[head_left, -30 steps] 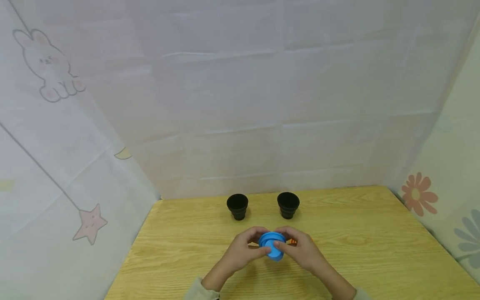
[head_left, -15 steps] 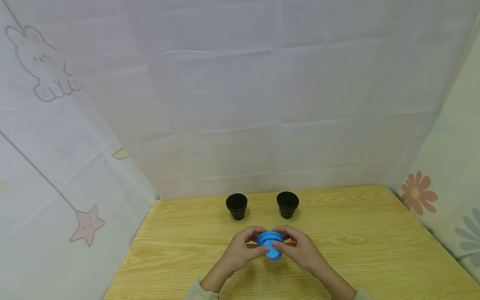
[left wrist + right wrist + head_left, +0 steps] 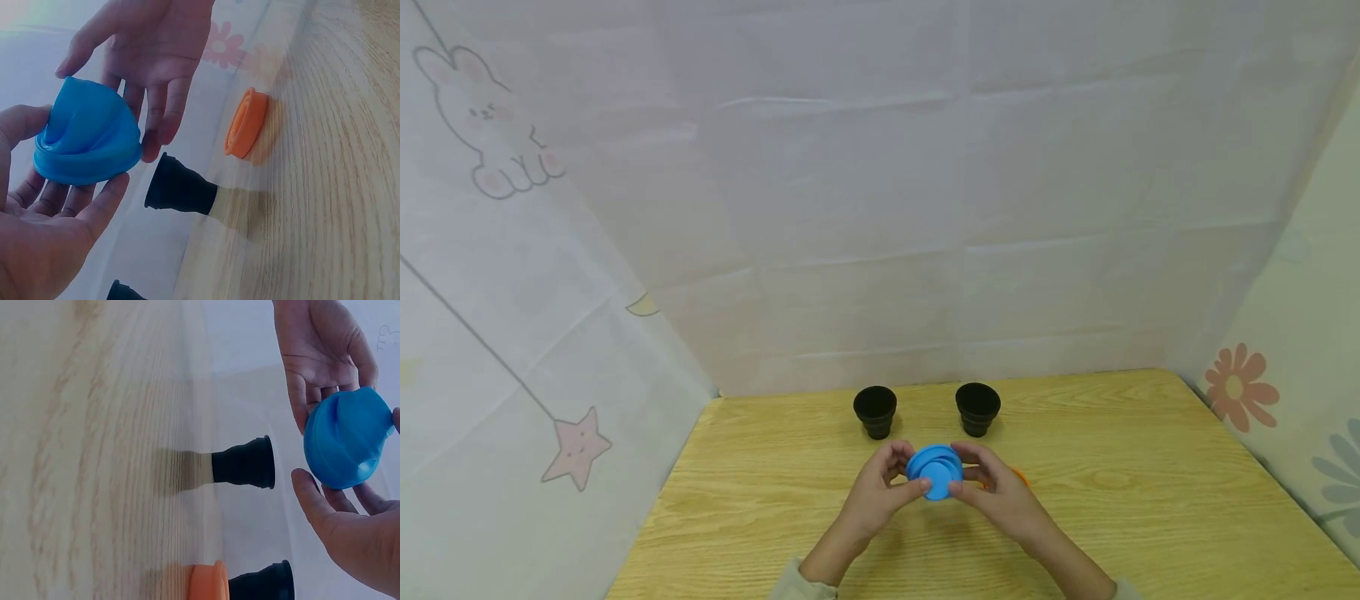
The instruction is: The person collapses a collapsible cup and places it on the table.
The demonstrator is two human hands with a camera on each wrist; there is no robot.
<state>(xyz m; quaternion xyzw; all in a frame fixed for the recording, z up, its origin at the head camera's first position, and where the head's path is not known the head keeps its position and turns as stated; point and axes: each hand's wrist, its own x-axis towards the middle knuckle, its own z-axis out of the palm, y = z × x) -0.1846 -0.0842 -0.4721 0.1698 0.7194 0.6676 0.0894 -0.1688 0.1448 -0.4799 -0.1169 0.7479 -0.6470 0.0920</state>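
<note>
Fingers (image 3: pixel 107 201) of left hand (image 3: pixel 872 493) and right hand (image 3: pixel 1006 497) clamp the blue, round, silicone-looking cup (image 3: pixel 937 481) above the wood-grained counter (image 3: pixel 767 475), near centre, from opposite sides, presumably because its folded wall flexes.

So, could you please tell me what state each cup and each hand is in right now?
Blue cup: held off the table, tilted, its wall creased and partly folded.
Left black cup: upright, extended, mouth up.
Right black cup: upright, extended, mouth up.
Orange cup: collapsed flat, resting on the table.
Left hand: gripping the blue cup.
Right hand: gripping the blue cup.
</note>
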